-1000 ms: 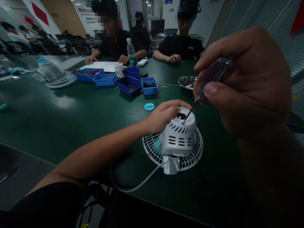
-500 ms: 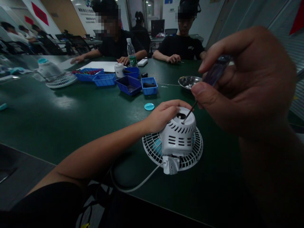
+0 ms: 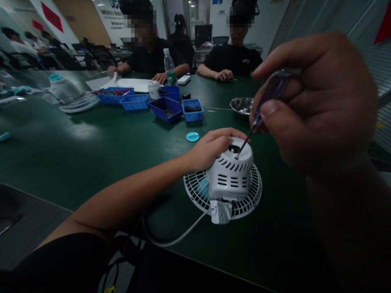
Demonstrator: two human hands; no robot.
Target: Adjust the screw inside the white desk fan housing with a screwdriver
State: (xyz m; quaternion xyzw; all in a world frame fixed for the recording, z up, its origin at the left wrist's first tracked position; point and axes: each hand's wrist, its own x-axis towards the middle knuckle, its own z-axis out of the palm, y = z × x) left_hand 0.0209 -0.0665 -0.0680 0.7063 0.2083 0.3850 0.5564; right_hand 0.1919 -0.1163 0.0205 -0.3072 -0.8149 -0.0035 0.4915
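Note:
A white electric fan lies face down on its round grille, its motor housing upward and its cord trailing to the left. My left hand is wrapped over the left and far side of the housing, gripping it. Between the thumb and fingers of my right hand is a screwdriver with a clear purplish handle. Its shaft slants down to a small hole in the top of the housing, beside a larger dark round opening. A turquoise oval cap lies on the table just beyond my left hand.
Several blue bins stand across the table, near a water bottle. A metal bowl with small white parts sits behind my right hand. Another fan lies at the far left. Two people sit opposite.
My right hand's fingers have shifted on the screwdriver handle, the index finger lifting off and the thumb sliding back. The tip stays at the hole. Across the table, a person's hand has lifted something white.

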